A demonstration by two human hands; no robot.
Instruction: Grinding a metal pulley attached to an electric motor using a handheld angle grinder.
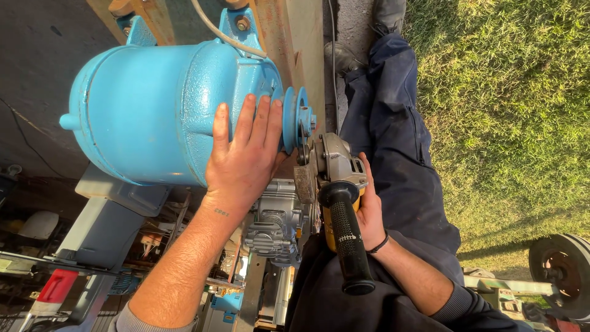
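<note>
Left hand (243, 163): open, flat on the blue motor (153, 110), fingers by its pulley (296, 120).
Right hand (370, 212): gripping the grinder (335, 184), its head at the pulley.

You are working in an outdoor yard workshop, where sunlit grass (504, 104) runs right up beside your dark work trousers (399, 160). A heavy blue motor (153, 110) bolted to a steel frame (289, 43), an angle grinder (335, 184) and a grey engine (273, 221) mark it as a metalworking spot. A rusty wheel (562, 273) on the grass and machinery clutter in the shade below add to that.
</note>
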